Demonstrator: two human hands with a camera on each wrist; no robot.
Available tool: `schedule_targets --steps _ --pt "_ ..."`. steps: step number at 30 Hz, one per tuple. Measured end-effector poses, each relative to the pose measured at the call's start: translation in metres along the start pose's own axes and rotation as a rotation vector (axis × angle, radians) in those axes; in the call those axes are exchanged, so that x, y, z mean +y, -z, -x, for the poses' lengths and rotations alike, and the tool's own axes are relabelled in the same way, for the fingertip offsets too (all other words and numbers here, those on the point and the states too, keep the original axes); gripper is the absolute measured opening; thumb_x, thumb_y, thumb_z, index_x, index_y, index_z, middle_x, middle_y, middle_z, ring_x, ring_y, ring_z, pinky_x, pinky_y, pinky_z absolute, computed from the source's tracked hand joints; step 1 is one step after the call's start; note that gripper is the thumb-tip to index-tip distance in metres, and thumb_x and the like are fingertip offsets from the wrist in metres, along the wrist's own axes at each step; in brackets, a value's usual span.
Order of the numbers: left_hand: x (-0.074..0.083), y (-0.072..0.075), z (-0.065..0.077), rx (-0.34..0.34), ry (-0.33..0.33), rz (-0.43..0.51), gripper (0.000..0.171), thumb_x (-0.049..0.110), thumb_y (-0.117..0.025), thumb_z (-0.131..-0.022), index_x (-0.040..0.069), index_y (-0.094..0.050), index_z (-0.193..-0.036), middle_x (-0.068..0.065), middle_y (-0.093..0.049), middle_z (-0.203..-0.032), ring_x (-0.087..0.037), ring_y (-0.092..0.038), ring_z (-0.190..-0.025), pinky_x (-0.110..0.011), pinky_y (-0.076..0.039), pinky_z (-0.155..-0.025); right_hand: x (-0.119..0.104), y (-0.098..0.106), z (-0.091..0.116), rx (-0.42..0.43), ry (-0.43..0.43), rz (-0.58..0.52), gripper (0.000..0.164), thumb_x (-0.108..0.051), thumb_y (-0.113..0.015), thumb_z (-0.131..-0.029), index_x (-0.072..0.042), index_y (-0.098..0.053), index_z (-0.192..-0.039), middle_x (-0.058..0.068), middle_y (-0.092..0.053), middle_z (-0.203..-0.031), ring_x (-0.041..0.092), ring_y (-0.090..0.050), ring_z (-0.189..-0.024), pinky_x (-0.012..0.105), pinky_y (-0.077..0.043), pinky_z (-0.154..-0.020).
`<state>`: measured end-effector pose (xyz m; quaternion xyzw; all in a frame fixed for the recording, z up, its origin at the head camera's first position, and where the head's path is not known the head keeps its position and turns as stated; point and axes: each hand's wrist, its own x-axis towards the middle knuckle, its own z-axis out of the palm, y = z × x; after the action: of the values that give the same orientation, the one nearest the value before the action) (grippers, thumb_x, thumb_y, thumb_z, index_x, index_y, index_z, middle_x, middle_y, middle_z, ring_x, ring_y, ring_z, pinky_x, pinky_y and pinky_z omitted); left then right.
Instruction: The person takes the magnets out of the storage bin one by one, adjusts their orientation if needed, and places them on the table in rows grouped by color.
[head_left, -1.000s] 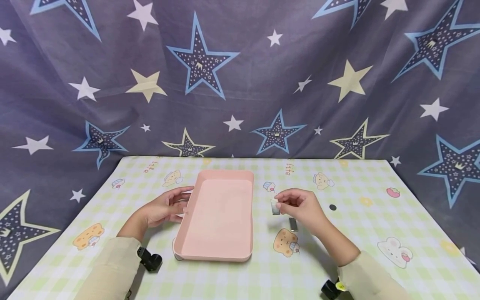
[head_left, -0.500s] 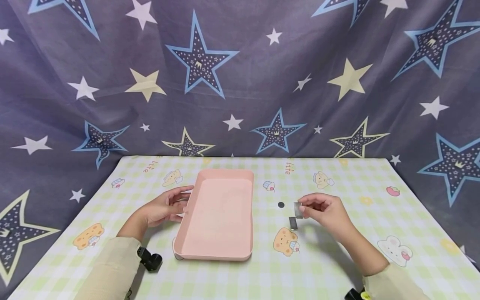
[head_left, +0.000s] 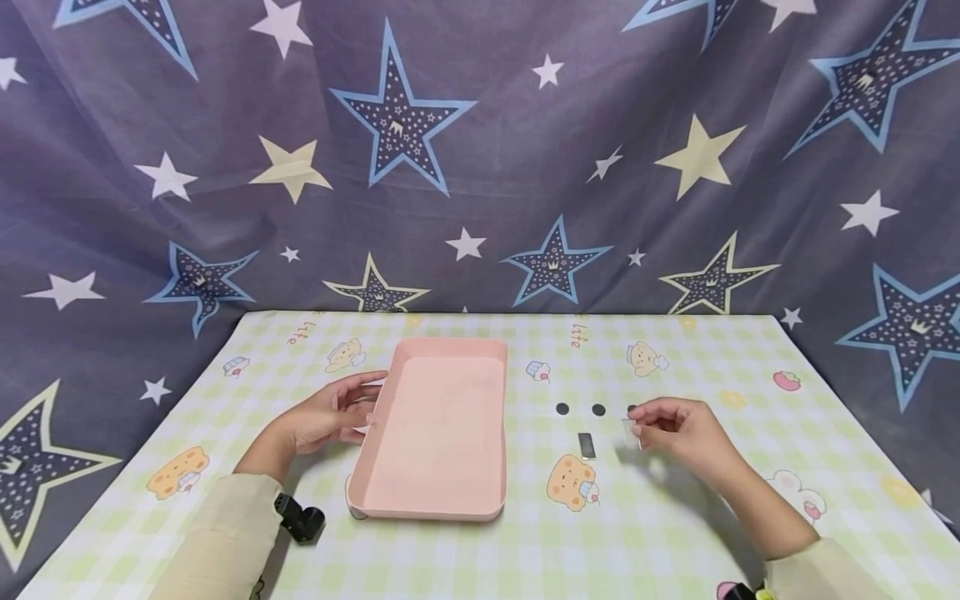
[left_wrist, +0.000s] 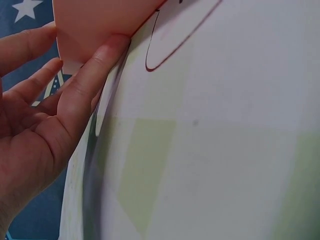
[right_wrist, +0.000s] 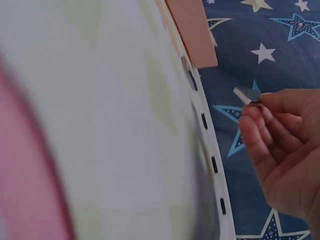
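My right hand (head_left: 678, 433) pinches a small silvery rectangular block (right_wrist: 245, 95) between thumb and fingertips. In the head view the block is just below a row of small round dark discs. Three of these show: a left disc (head_left: 562, 409), a middle disc (head_left: 598, 410) and a right disc (head_left: 632, 409) partly covered by my fingertips. A second silvery rectangular block (head_left: 587, 446) lies on the cloth below the row. My left hand (head_left: 330, 417) touches the left wall of a shallow pink tray (head_left: 431, 512), its fingers fairly straight along the outside.
A checked green-and-white cloth (head_left: 525, 558) with printed cartoon figures covers the table. Behind the table's far edge hangs a dark curtain (head_left: 480, 208) with stars. Black wrist devices sit on both sleeves, the left device (head_left: 300, 521) close over the cloth.
My right hand has moved to the right along the disc row with the block, uncovering discs at the left and hiding one at the right. The left hand and the tray have stayed in place.
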<state>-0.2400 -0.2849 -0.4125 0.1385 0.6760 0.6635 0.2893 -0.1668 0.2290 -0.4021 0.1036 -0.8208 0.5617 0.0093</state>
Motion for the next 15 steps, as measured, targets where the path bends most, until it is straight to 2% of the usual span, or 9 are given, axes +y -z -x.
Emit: schedule_targets --steps 7,15 --pt "0.001 0.0 0.001 0.0 0.004 -0.004 0.077 -0.001 -0.056 -0.095 0.004 -0.009 -0.156 -0.029 -0.015 -0.156 -0.029 -0.051 -0.125 -0.053 -0.051 -0.09 0.008 0.012 -0.002 -0.058 -0.096 0.04 0.018 0.005 -0.068 -0.085 0.012 -0.067 -0.101 0.015 -0.068 -0.08 0.018 -0.064 -0.064 0.031 -0.057 -0.06" --pt "0.001 0.001 0.001 0.016 0.025 -0.008 0.076 -0.003 -0.055 -0.095 0.007 -0.011 -0.157 -0.026 -0.017 -0.157 -0.026 -0.052 -0.124 -0.052 -0.051 -0.091 0.014 0.012 -0.009 -0.095 -0.167 0.12 0.014 0.007 -0.066 -0.083 0.01 -0.067 -0.097 0.009 -0.065 -0.077 0.02 -0.062 -0.064 0.031 -0.056 -0.057"
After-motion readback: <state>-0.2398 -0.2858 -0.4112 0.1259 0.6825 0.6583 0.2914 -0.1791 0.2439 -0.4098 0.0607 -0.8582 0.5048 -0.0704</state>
